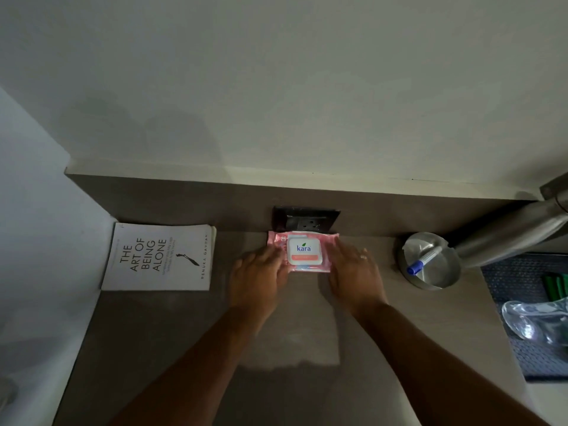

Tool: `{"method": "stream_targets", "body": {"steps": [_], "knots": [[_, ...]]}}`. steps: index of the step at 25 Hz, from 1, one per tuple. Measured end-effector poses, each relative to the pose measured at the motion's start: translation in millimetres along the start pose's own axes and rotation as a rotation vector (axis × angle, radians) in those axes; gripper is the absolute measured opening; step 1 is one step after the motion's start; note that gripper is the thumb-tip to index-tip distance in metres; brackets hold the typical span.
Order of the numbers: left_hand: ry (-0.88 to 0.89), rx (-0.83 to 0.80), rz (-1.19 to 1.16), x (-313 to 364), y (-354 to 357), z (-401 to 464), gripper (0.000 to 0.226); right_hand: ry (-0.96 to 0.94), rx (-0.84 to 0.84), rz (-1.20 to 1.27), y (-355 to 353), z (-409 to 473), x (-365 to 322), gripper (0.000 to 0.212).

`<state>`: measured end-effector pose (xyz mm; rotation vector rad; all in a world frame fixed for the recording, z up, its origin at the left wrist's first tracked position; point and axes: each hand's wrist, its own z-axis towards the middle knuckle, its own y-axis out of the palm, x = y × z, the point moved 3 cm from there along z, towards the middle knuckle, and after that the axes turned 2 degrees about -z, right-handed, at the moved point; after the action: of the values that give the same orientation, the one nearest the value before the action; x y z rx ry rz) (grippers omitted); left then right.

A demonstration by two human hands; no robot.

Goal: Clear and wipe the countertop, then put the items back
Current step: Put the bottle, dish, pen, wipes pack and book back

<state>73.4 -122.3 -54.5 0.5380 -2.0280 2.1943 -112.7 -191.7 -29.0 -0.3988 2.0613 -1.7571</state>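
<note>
A pink pack of wet wipes [304, 252] with a white lid lies flat on the grey countertop [184, 333], against the back wall below a dark wall socket [307, 219]. My left hand [261, 276] touches the pack's left end with its fingers apart. At the pack's right end rests my right hand [356, 272], fingers spread over the edge. Whether either hand grips the pack is unclear. A white book [158, 258] lies flat at the back left corner. At the right stands a round steel dish [430, 261] holding a blue-capped marker [424, 259].
A steel tube [507, 232] slants in from the upper right above the dish. A dark ribbed mat [528, 348] at the right edge carries a clear glass item [534, 318] and something green [554, 287]. A white surface borders the counter on the left.
</note>
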Motion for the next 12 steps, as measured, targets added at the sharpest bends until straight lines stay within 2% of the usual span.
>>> {"method": "stream_targets", "body": {"steps": [2,3,5,7,9,12], "knots": [[-0.088,0.088,-0.034,-15,-14,-9,0.034,0.129,0.156,0.041,-24,-2,18,0.032],[-0.154,0.133,-0.016,-27,-22,-13,0.036,0.261,0.220,0.064,-37,-6,34,0.027],[-0.315,0.127,0.103,-57,-35,-20,0.047,0.535,0.250,0.162,-53,-12,69,0.036],[-0.467,0.046,0.213,-85,-43,-23,0.059,0.712,0.103,0.192,-56,-10,95,0.056],[-0.576,-0.044,0.257,-102,-44,-25,0.068,0.782,-0.058,0.199,-52,-7,112,0.070],[-0.618,-0.157,0.251,-106,-38,-28,0.072,0.822,-0.137,0.221,-43,0,129,0.077]]}}
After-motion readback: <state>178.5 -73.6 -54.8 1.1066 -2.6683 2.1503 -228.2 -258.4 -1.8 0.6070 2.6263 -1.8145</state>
